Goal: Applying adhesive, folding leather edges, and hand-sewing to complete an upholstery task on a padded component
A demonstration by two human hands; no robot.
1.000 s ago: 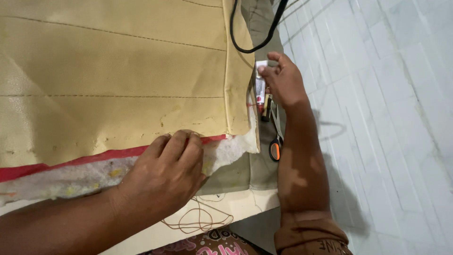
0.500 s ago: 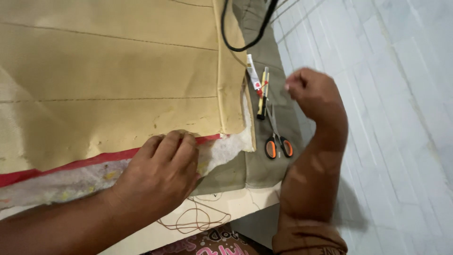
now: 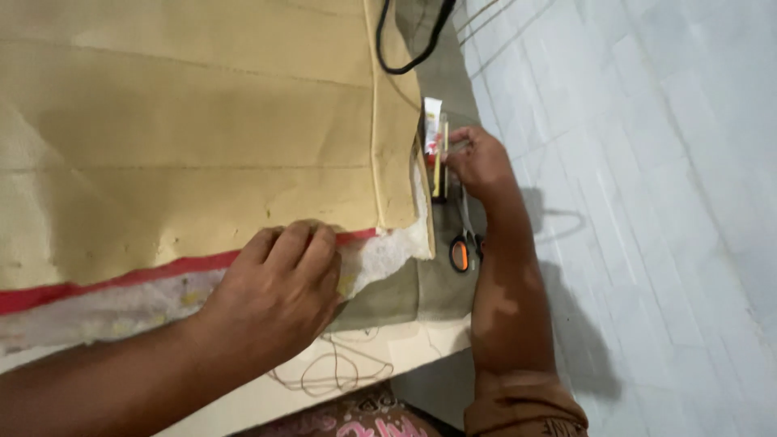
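Your left hand (image 3: 275,295) is lying palm down, fingers curled together and flat, pressing on the near edge of the tan fabric (image 3: 194,137) where a red strip (image 3: 121,279) and a frayed white lining (image 3: 380,255) are showing. It is gripping nothing; it is only pinning the cloth to the counter (image 3: 405,348). The fabric is looking creased, with faint stitched lines running across it and a raised seam just beyond your fingers. A tangle of thin thread (image 3: 332,372) is lying just nearer than that hand, on the pale counter edge.

Your right hand (image 3: 477,158) is reaching out with the forearm stretched along the counter's right side, fingers bent and closing around a thin metal tool (image 3: 458,147); what kind of tool I cannot tell. Just under that wrist, orange-handled scissors (image 3: 463,243) are lying on grey cloth (image 3: 437,283). Touching the fingertips' left side are a yellow pencil (image 3: 438,166) and a white tube (image 3: 432,117). Farther off, a black cable (image 3: 413,40) is looping over the fabric's far corner.
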